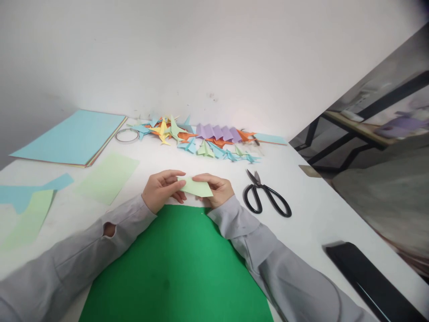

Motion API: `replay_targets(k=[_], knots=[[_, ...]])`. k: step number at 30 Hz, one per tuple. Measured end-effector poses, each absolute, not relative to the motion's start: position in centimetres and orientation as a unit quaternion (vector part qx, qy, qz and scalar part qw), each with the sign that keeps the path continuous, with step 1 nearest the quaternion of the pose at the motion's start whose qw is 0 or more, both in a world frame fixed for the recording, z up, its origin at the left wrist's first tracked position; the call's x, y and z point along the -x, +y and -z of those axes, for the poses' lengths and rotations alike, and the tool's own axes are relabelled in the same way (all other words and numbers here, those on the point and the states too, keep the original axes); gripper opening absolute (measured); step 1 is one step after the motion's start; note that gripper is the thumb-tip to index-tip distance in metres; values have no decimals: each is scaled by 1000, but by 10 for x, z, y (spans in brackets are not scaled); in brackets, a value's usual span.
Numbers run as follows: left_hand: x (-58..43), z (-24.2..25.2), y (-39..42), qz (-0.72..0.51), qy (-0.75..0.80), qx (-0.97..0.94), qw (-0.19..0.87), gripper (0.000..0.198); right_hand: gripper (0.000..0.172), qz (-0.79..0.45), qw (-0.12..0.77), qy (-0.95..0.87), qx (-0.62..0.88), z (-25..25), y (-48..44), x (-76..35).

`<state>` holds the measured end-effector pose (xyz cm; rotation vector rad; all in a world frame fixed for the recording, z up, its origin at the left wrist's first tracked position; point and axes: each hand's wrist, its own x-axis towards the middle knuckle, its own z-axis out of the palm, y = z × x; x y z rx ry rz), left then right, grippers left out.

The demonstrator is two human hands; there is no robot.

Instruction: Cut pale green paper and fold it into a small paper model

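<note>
The left hand [161,192], half closed, pinches a smooth, crisp-edged pale-green paper piece [198,188] at one end; the right hand [220,188], curled beneath with its thumb on top, grips the other. Both forearms, in soft grey sleeves [130,226], angle inward, bringing the paper just beyond the far edge of a flat green sheet [181,268]. Right of the hands lie steel scissors [257,184] with looped black handles, blades slightly parted. Farther out, pointed folded-paper figures [163,130] cluster around a pleated purple paper strip [217,133], near a thin ring-shaped roll [127,141] and a blue-topped paper stack [73,136].
</note>
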<state>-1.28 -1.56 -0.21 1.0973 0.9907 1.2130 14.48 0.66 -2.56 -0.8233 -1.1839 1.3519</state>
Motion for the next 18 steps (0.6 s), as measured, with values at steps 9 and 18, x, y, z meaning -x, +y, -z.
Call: replay_targets(k=[9,18], knots=[[9,1,-17,-544,451,-496,505,32,55,-652,481,-456,368,19,10,-148],[9,2,-16,-533,461,-462,538,36,35,-606,441,-515,415,16,0,-145]])
